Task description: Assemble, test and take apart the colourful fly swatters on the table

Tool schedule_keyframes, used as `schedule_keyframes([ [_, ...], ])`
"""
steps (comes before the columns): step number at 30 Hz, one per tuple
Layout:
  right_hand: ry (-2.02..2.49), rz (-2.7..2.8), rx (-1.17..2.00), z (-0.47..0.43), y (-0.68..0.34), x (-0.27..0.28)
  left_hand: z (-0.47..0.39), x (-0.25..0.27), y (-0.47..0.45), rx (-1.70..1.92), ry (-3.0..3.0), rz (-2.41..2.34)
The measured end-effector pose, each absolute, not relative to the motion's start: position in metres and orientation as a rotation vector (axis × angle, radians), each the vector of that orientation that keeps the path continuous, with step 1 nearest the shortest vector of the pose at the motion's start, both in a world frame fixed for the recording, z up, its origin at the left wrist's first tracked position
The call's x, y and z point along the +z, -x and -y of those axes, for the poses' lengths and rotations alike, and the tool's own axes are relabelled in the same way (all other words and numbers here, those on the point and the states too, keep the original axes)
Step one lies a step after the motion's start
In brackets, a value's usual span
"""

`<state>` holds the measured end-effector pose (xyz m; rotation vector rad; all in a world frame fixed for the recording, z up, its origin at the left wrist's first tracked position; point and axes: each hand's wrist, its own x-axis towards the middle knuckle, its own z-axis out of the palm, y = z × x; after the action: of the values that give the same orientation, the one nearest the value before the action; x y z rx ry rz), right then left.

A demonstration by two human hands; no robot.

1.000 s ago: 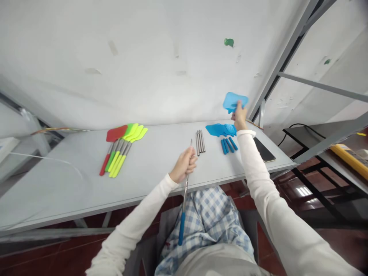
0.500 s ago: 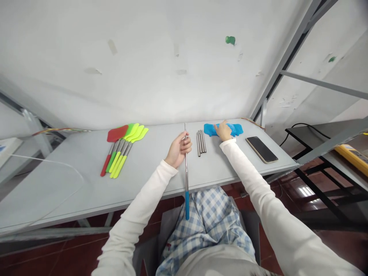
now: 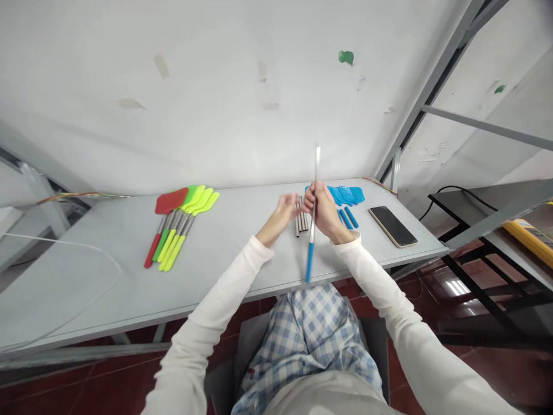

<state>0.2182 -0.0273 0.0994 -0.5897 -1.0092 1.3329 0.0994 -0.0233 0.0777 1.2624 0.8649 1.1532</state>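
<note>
My right hand [image 3: 325, 212] is closed around a thin metal rod [image 3: 313, 227] with a blue grip, held nearly upright above the table's front edge. The rod's upper end rises past my fingers in front of the wall. My left hand [image 3: 280, 216] is just left of it, apart from the rod, fingers blurred but loosely spread with nothing seen in them. Behind and between my hands lie several short metal tubes [image 3: 301, 222]. Blue flat heads [image 3: 348, 195] lie behind my right hand, partly hidden by it, with blue grips [image 3: 351, 217] in front of them.
Several spatula-like tools [image 3: 176, 227] with red, green and yellow heads lie fanned on the grey table [image 3: 233, 253] at left. A phone [image 3: 392, 226] lies at right. A white cable [image 3: 97, 248] crosses the left side. A metal frame post [image 3: 425, 92] stands at right.
The blue-gripped rod has passed from my left hand to my right and moved up and right. My right hand has left the blue heads, uncovering the blue grips.
</note>
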Motion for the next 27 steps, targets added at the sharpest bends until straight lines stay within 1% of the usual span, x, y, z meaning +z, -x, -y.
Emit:
schedule_keyframes([
  [2, 0.532, 0.916, 1.240, 0.014, -0.223, 0.105, 0.040, 0.062, -0.090, 0.805, -1.287, -0.790],
  [4, 0.524, 0.859, 1.216, 0.000, -0.231, 0.110, 0.052, 0.050, -0.078, 0.673, -1.356, -0.791],
  [7, 0.585, 0.786, 1.228, -0.017, -0.248, 0.117, 0.060, 0.043, -0.058, 0.731, -1.410, -0.893],
  [11, 0.725, 0.762, 1.203, -0.025, -0.267, 0.120, 0.058, 0.050, -0.039, 0.947, -1.478, -1.024],
  [14, 0.790, 0.794, 1.197, -0.024, -0.273, 0.115, 0.057, 0.055, -0.034, 1.036, -1.494, -1.087],
  [23, 0.719, 0.759, 1.247, -0.025, -0.289, 0.103, 0.055, 0.045, -0.022, 1.038, -1.715, -1.150],
  [27, 0.620, 0.661, 1.232, -0.029, -0.270, 0.094, 0.050, 0.038, -0.027, 1.032, -1.728, -1.135],
])
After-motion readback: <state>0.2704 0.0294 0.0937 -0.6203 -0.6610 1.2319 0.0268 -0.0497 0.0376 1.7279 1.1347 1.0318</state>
